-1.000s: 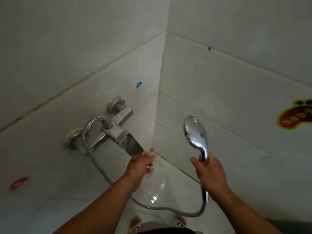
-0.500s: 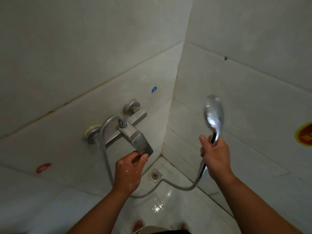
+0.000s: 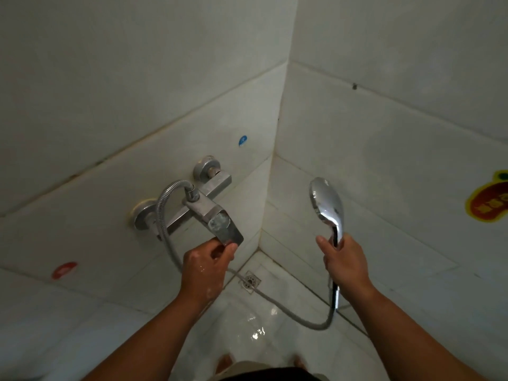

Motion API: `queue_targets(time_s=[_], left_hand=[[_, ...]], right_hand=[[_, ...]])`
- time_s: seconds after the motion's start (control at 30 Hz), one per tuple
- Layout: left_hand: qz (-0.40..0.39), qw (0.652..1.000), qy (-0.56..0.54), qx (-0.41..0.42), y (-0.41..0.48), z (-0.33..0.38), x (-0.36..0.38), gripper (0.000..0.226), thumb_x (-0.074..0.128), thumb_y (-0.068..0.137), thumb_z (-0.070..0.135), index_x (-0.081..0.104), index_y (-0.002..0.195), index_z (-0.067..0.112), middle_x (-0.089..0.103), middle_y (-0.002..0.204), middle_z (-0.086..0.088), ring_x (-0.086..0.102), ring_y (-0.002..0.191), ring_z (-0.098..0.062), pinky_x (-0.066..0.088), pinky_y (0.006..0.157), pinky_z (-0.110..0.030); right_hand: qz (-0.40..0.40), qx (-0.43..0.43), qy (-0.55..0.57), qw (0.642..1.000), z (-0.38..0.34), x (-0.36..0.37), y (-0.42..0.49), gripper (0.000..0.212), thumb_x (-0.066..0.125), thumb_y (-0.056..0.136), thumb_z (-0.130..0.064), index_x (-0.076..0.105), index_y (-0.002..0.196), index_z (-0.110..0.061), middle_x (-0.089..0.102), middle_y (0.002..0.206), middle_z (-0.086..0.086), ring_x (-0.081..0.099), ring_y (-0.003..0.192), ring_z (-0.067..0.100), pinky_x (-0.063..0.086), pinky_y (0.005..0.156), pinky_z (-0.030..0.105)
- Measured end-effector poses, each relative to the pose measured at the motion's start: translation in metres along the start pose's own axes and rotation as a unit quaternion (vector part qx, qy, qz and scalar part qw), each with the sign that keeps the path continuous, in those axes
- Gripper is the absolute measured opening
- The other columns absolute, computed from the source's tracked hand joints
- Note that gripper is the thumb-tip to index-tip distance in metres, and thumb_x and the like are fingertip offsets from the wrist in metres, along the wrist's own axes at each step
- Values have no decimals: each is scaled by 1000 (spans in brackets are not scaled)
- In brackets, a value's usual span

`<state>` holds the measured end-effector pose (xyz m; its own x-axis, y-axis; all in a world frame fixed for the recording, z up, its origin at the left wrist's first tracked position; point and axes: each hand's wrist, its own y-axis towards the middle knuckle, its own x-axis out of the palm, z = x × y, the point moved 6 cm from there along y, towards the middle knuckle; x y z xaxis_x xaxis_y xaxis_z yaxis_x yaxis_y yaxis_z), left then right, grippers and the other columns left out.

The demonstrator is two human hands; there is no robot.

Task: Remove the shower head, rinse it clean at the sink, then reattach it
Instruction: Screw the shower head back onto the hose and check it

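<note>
A chrome shower head stands upright in my right hand, which is closed around its handle. A metal hose loops from the handle's bottom across the floor and up to the wall mixer tap. My left hand is wet and pinches the tip of the mixer's flat lever handle between thumb and fingers. No water is seen coming from the shower head.
White tiled walls meet in a corner just behind the tap. A floor drain sits in the wet, shiny floor below. Blue and red stickers mark the left wall; a yellow-red sticker is on the right wall.
My left hand rose from below the lever and took hold of its tip. The right hand kept the shower head, shifting it slightly in view as the camera moved.
</note>
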<state>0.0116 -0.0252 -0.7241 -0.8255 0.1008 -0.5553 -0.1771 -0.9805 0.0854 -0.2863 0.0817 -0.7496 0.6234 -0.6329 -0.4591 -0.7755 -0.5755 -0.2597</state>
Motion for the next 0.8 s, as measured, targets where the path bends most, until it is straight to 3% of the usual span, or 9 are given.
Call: queue_targets(time_s=[0.1, 0.2, 0.27, 0.33, 0.43, 0.6, 0.7, 0.73, 0.8], left_hand=[[-2, 1000, 21, 18, 1, 5, 1, 20, 70, 93, 26, 75, 75, 18, 73, 64, 10, 69, 60, -1, 48, 63, -7], [-5, 998, 46, 47, 4, 6, 1, 23, 68, 95, 24, 76, 76, 12, 75, 66, 4, 71, 60, -6, 54, 66, -21], [-1, 994, 84, 76, 7, 6, 2, 26, 66, 96, 23, 76, 76, 9, 75, 67, -1, 70, 59, -12, 56, 67, -25], [16, 990, 109, 91, 11, 6, 0, 25, 68, 95, 18, 75, 75, 6, 74, 66, -6, 66, 55, -15, 51, 61, -21], [50, 981, 154, 109, 15, 0, 1, 22, 70, 92, 13, 74, 73, 4, 72, 65, -11, 62, 53, -19, 42, 60, -18], [98, 990, 99, 5, 6, -7, 14, 19, 65, 96, 15, 71, 81, 5, 73, 71, -11, 61, 58, -17, 42, 64, -24], [136, 986, 74, -64, -2, 0, 12, 18, 62, 97, 21, 68, 90, 6, 75, 79, -12, 70, 75, -30, 42, 71, -28], [108, 983, 105, -102, -2, -1, 17, 23, 57, 99, 24, 67, 94, 5, 75, 88, -14, 71, 86, -34, 44, 75, -31], [-49, 955, 246, -157, -12, 1, 46, 36, 47, 103, 32, 69, 105, 3, 71, 109, -17, 67, 106, -36, 47, 88, -36]], right_hand=[[42, 2, 26, 999, 5, -6, -3, 37, 71, 92, -29, 56, 69, -3, 63, 55, 11, 56, 42, 15, 47, 55, 34], [-17, -2, -10, 1000, 8, 1, -8, 39, 74, 88, -40, 52, 69, -14, 65, 59, 8, 62, 54, 24, 49, 63, 38], [5, -7, 7, 1000, 6, -3, -9, 39, 74, 88, -40, 49, 70, -17, 64, 59, 6, 59, 54, 24, 49, 63, 39], [41, -25, 26, 998, -1, -10, -8, 36, 73, 90, -34, 48, 72, -15, 62, 56, 6, 57, 50, 22, 49, 60, 37], [-13, -48, -13, 999, -5, -9, -5, 38, 74, 88, -40, 50, 71, -16, 65, 61, 6, 61, 57, 24, 48, 62, 37], [16, -42, -12, 999, 6, -27, -2, 39, 70, 83, -51, 48, 72, -21, 65, 65, 5, 65, 65, 31, 54, 68, 44], [-52, -66, -108, 991, 8, -29, -5, 35, 70, 90, -42, 50, 75, -18, 62, 71, 2, 60, 69, 22, 39, 66, 34], [-48, -68, -110, 990, 8, -32, -5, 35, 70, 91, -40, 50, 75, -17, 61, 71, 1, 58, 69, 21, 35, 64, 33], [-27, -64, -94, 993, 10, -40, -2, 34, 68, 92, -38, 50, 76, -14, 60, 71, 2, 59, 71, 26, 33, 61, 32]])
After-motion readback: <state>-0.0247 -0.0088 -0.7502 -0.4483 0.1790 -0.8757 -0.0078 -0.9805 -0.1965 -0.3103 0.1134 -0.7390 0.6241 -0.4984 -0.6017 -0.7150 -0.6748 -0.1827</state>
